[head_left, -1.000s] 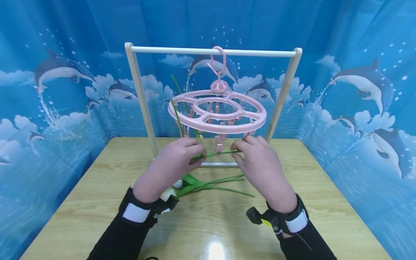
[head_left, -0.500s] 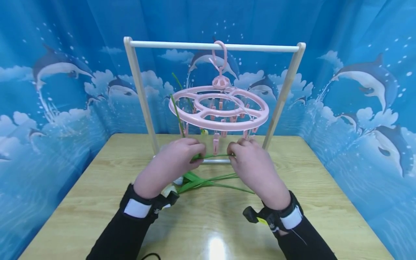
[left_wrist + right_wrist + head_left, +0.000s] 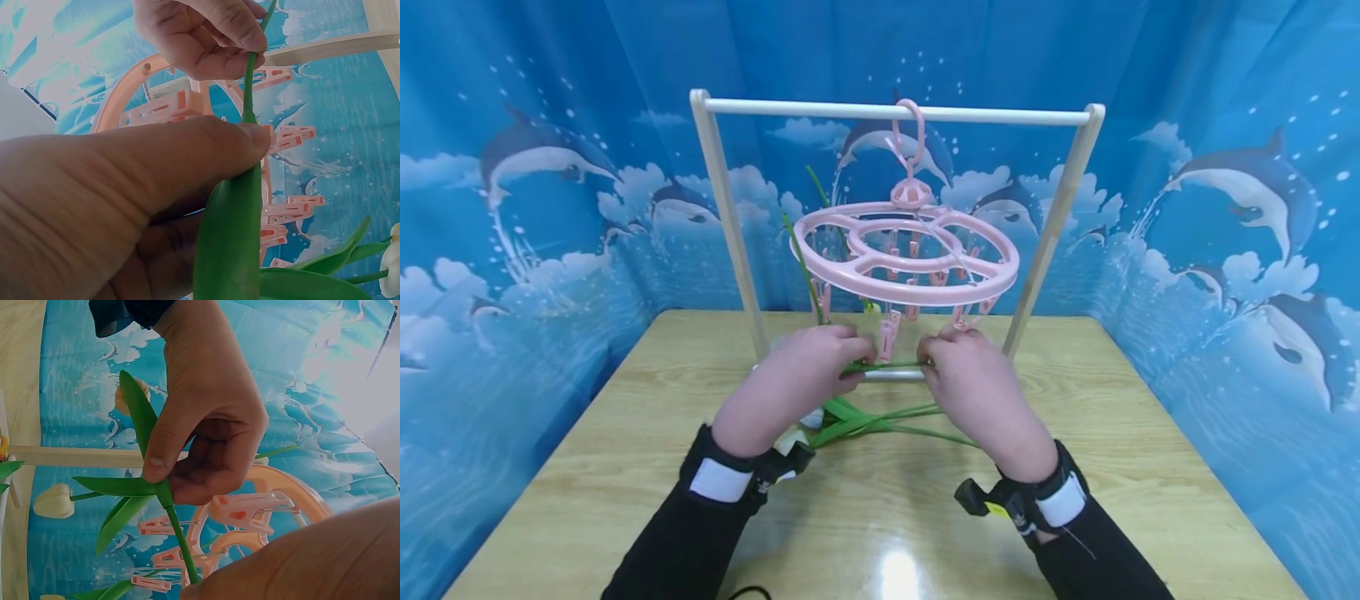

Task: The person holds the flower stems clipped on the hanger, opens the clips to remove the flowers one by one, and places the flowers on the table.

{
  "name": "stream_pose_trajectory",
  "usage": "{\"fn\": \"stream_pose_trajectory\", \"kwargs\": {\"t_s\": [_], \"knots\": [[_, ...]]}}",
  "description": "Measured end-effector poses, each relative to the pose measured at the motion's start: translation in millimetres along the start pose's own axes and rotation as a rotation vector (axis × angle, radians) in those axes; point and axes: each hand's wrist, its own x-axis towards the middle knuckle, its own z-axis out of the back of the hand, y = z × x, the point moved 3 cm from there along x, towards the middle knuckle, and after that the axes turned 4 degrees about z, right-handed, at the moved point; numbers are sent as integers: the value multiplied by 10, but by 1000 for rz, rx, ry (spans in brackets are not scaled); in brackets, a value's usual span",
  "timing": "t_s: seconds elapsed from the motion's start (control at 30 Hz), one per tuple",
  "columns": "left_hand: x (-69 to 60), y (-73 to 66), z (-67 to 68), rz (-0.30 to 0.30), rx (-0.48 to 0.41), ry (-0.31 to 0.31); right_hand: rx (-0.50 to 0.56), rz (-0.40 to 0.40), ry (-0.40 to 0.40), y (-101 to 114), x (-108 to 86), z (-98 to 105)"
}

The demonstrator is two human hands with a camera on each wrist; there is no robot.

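Note:
Between both hands, in front of the pink clip hanger (image 3: pixel 906 292), runs the green stem (image 3: pixel 895 364) of an artificial tulip. My left hand (image 3: pixel 808 358) pinches it where the leaves (image 3: pixel 231 244) begin, thumb on top in the left wrist view. Farther along the stem, my right hand (image 3: pixel 977 375) pinches it between thumb and fingers. A pink clip (image 3: pixel 888 336) dangles just above the stem, between the hands. The right wrist view shows a pale tulip bloom (image 3: pixel 53 501) beyond the leaves; whether it belongs to the held stem, I cannot tell.
A rack (image 3: pixel 820 108) carries the hanger, which has several more clips. Upright green stems (image 3: pixel 801 258) stand at the hanger's left side. Below the hands, more tulips (image 3: pixel 865 423) lie on the wooden table (image 3: pixel 880 500). A dolphin-print curtain (image 3: pixel 550 250) surrounds it.
My right hand has moved left and slightly down, narrowing the gap to my left hand, which keeps its grip. The front clip has swung left, and the hanger has shifted slightly.

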Motion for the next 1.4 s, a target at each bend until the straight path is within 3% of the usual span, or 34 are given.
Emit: {"fn": "stream_pose_trajectory", "kwargs": {"t_s": [0.3,0.6,1.17,1.4], "knots": [[1,0,-38,5,18,26,-3,-3,21,11,5,-46],[-19,-2,-65,-18,30,8,2,2,42,17,18,-88],[34,47,-122,-8,-2,44,-86,96,-41,21,1,-186],[55,72,-158,-10,-27,70,-76,109,-54,8,9,-228]]}}
